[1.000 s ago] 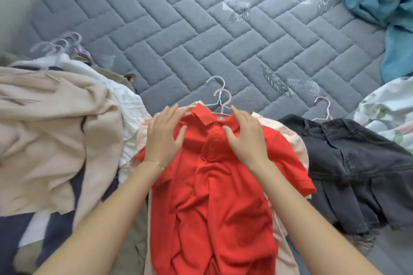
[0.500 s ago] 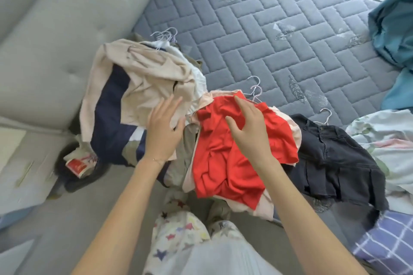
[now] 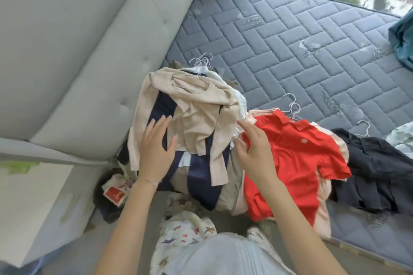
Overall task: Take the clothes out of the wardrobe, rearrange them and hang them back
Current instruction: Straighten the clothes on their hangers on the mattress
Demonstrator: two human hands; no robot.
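A heap of clothes on hangers lies at the near edge of the grey quilted mattress (image 3: pixel 290 35). On top is a beige knit top (image 3: pixel 196 107) over a navy garment (image 3: pixel 201 176). Several wire hanger hooks (image 3: pixel 202 60) stick out at its far end. My left hand (image 3: pixel 155 152) hovers flat over the left side of the heap, fingers spread. My right hand (image 3: pixel 254 149) is at the seam between the heap and a red polo shirt (image 3: pixel 297 163), fingers relaxed. The red polo lies on a pale pink garment (image 3: pixel 324 214) with its hanger (image 3: pixel 292 109). A black skirt (image 3: pixel 375 169) on a hanger lies to the right.
A padded grey headboard (image 3: pixel 89 51) runs along the left. Teal fabric (image 3: pixel 402 35) and a floral cloth (image 3: pixel 402 138) lie at the right edge. A red-and-white packet (image 3: pixel 115 192) sits on the floor by the bed corner. My star-print trousers (image 3: pixel 185 230) show below.
Both hands left the red polo's collar and moved left to the beige and navy heap. The view pulled back and turned left, bringing in the headboard and window.
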